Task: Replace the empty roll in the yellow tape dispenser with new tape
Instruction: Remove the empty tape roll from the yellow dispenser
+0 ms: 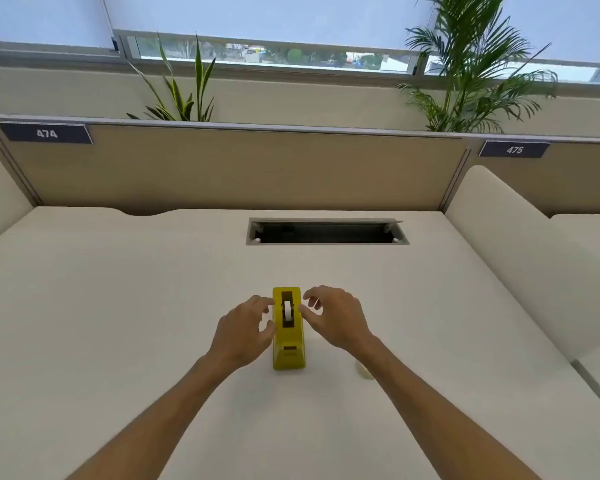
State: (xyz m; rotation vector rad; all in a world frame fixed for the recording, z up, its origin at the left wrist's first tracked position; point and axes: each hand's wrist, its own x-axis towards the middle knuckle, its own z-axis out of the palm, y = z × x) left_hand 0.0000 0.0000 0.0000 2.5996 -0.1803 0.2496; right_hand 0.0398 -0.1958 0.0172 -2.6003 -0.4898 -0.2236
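- A cream table [118, 306] runs back to a beige partition labelled 474 and 475, with plants and a window strip behind.
- The yellow tape dispenser [288, 355] stands upright at the table's middle, a white roll [288, 310] in its slot; how much tape it carries is hard to make out.
- A pale round object [363, 370] lies partly hidden behind the right forearm.
- The left hand [243, 332] and right hand [336, 318] flank the dispenser, fingers curled and spread, holding nothing; whether the fingertips touch it is unclear.

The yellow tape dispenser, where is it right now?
In the head view, the yellow plastic tape dispenser stands on the cream desk near its middle, between the left hand and the right hand, nearer the person than the dark cable slot.
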